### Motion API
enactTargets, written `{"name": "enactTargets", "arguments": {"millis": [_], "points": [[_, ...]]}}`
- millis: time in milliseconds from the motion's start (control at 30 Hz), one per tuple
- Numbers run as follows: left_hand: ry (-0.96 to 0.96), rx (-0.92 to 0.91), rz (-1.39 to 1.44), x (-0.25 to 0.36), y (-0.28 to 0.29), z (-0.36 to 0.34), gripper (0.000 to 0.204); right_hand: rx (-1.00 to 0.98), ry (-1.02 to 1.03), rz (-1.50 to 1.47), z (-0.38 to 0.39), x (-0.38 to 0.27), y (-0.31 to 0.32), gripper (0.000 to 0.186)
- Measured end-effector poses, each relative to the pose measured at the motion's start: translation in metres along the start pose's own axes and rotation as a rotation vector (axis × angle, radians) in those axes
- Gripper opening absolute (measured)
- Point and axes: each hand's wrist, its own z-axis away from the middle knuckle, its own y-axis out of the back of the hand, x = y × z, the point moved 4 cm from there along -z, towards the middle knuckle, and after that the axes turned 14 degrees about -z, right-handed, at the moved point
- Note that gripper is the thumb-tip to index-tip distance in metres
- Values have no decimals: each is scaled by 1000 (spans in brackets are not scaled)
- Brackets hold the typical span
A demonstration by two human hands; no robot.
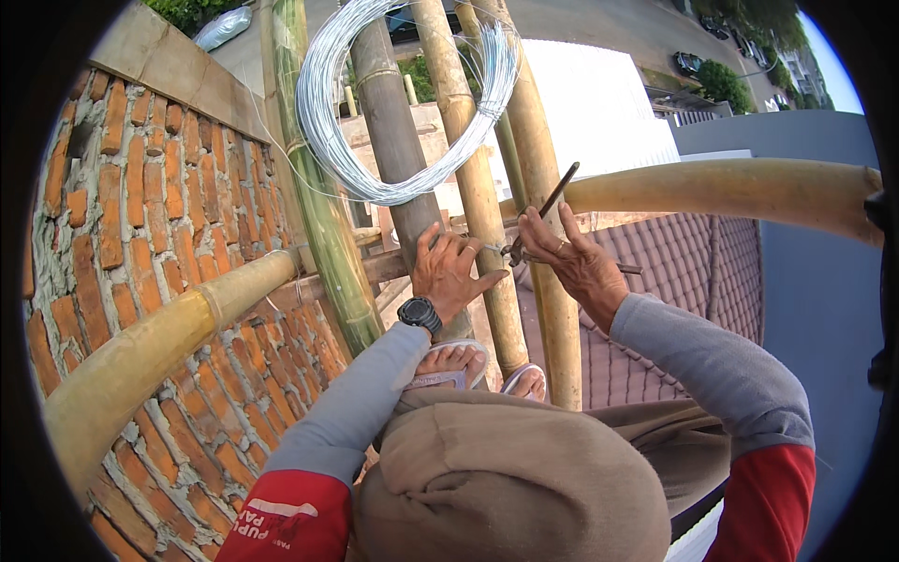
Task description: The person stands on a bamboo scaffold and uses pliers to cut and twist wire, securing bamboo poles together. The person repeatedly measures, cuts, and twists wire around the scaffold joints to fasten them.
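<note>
Pincers with dark handles (pixel 564 186) are in my right hand (pixel 582 258), its fingers bent around them and the handles spread apart. Their jaws are at a thin tan bamboo pole (pixel 482 192), next to what looks like a bit of wire. My left hand (pixel 449 272) lies over a dark grey bamboo pole (pixel 393 112), fingers spread and thumb reaching toward the jaws. Whether its fingertips touch wire cannot be made out. Just beyond both hands, a large coil of silvery wire (pixel 323 117) rests against the poles.
My sandalled feet (pixel 454 361) stand among the poles, high above ground. A brick wall (pixel 140 225) rises on the left, with a green bamboo pole (pixel 318 206) beside it. A thick crosswise bamboo (pixel 730 187) extends right, above a tiled roof (pixel 655 300). A street lies far below.
</note>
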Motion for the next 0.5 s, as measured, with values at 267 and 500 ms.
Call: {"name": "enactTargets", "arguments": {"millis": [267, 500], "points": [[-23, -20, 6, 1, -3, 4, 55, 128, -12, 38, -12, -8, -1, 47], [-36, -95, 16, 0, -8, 5, 61, 156, 27, 14, -7, -16, 1, 28]]}}
